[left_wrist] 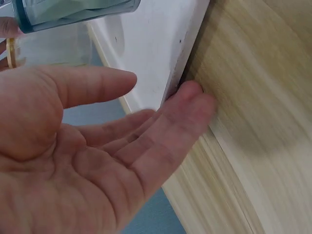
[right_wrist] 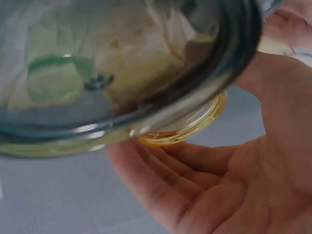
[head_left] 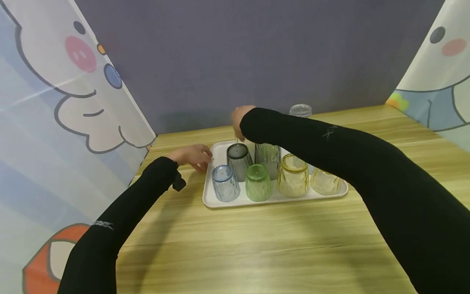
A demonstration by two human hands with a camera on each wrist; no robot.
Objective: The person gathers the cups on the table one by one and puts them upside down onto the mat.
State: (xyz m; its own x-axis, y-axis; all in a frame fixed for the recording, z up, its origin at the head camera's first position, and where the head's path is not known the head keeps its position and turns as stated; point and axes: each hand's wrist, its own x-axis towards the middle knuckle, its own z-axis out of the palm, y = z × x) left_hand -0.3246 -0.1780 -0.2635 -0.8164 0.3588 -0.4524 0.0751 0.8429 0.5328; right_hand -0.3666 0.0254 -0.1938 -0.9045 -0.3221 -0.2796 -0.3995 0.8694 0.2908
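My left hand (left_wrist: 107, 146) is beside the left end of a white tray (head_left: 207, 196), its fingertips touching the tray's edge and the thumb held apart. Over the tray's back left corner, my right hand (head_left: 242, 120) grips a yellow-rimmed glass (right_wrist: 195, 124), its fingers round the far side. The thumb is hidden behind a nearer glass in the right wrist view. In front of that hand stands an upside-down dark grey glass (head_left: 238, 161). A blue glass (head_left: 225, 183) and a green glass (head_left: 258, 183) stand upside down along the front.
Two yellow glasses, one with a bold rim (head_left: 293, 175) and one partly under my right sleeve (head_left: 324, 181), stand at the front right. A tall greyish glass (head_left: 268, 159) is mid-tray. A clear glass (head_left: 300, 110) shows behind my arm. A grey panel (head_left: 257, 53) rises behind the wooden table (head_left: 257, 245).
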